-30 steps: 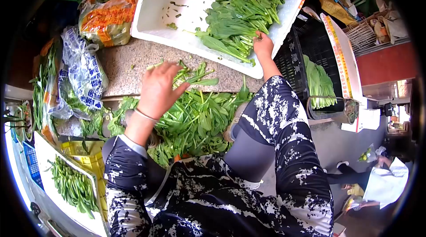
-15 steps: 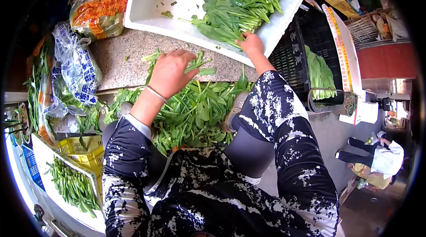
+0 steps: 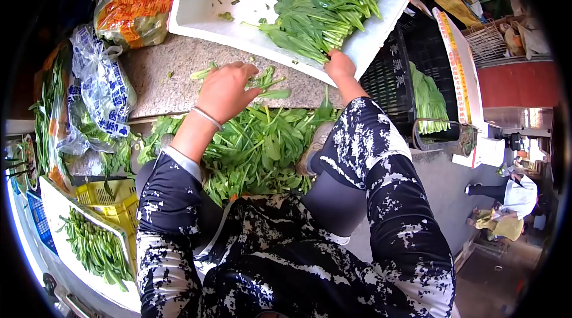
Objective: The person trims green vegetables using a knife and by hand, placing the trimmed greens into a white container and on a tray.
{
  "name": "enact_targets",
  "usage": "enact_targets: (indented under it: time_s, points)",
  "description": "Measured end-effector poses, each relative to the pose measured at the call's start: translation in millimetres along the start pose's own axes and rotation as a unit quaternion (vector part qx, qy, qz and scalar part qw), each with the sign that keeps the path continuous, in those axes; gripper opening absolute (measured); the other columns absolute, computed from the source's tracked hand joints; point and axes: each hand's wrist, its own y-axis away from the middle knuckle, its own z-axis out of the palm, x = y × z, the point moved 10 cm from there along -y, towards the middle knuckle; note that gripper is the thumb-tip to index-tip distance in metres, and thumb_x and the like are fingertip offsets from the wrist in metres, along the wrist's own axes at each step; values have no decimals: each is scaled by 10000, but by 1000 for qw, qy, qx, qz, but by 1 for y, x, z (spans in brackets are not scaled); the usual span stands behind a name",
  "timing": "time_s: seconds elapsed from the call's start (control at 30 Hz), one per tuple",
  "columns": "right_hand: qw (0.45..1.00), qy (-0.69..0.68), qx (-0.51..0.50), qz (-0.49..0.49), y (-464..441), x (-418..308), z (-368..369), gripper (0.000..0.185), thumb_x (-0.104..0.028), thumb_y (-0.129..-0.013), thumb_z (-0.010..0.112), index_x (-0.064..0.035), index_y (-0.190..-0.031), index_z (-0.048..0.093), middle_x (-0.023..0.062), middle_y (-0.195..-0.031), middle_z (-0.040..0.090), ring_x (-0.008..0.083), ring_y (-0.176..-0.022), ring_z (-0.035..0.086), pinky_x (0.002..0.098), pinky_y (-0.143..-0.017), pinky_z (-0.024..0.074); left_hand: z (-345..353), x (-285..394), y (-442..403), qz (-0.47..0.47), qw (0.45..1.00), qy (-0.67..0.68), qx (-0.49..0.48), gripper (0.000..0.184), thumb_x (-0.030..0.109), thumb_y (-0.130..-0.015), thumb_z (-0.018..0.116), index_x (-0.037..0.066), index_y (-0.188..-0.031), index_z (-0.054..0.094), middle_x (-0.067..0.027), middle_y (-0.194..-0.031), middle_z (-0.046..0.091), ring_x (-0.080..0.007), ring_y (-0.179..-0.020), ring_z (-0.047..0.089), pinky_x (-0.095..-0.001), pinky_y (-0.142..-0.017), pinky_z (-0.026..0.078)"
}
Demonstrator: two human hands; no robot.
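My left hand [image 3: 226, 88] hovers at the front of a stone ledge, its thumb spread away from bent fingers. Loose leafy greens [image 3: 275, 92] lie on the ledge beneath and beside it. Over the near wall of a white foam box [image 3: 238, 41] reaches my right hand [image 3: 341, 69], closed by the stem ends of a pile of leafy greens [image 3: 325, 5]. A small dark thing shows at its fingertips, too little to name. Between my legs lies a heap of greens [image 3: 268, 145] below the ledge.
Bagged vegetables [image 3: 140, 11] and a knotted plastic bag [image 3: 101, 79] stand on the left. A black crate [image 3: 402, 73] with greens is on the right. At lower left, a white box [image 3: 56, 199] of greens adjoins a yellow basket [image 3: 110, 193]. A person [image 3: 518, 196] is at far right.
My right hand has shifted slightly down and right, and a dark bit now shows at its fingertips. The left hand has moved slightly left. The person at far right has changed stance.
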Motion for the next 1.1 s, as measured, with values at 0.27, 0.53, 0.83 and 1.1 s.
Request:
enact_targets:
  time_s: [0.27, 0.53, 0.83, 1.1]
  points:
    - [999, 19, -19, -36, -10, 13, 12, 315, -314, -777, 605, -113, -1020, 609, 122, -1022, 608, 289, -964, 569, 386, -805, 454, 12, -4, -2, -12, 999, 8, -32, 302, 272, -732, 641, 95, -973, 594, -121, -910, 602, -294, -863, 586, -464, -806, 429]
    - [934, -354, -46, 10, 14, 32, -15, 296, -167, -726, 693, 31, -930, 611, 74, -752, 639, 143, -603, 601, 252, -570, 463, 9, 16, -9, 3, 1000, 19, -15, 278, 245, -750, 620, 81, -973, 593, -122, -942, 601, -287, -909, 576, -438, -816, 431]
    - [872, -454, -49, -178, 150, -68, -85, 242, -70, -752, 659, 43, -962, 612, 61, -794, 634, 89, -654, 582, 216, -602, 468, -5, 68, -12, 123, 987, 2, 101, 365, 226, -787, 597, 87, -1119, 542, -113, -1102, 562, -280, -1070, 504, -405, -932, 356]
    - [796, -577, -107, -144, 165, -76, -95, 219, -138, -817, 610, 16, -972, 619, 86, -819, 629, 76, -589, 539, 192, -535, 428, 34, 49, -6, 36, 875, 477, -72, 254, 153, -863, 533, -3, -1060, 496, -75, -899, 592, -142, -795, 565, -280, -725, 460]
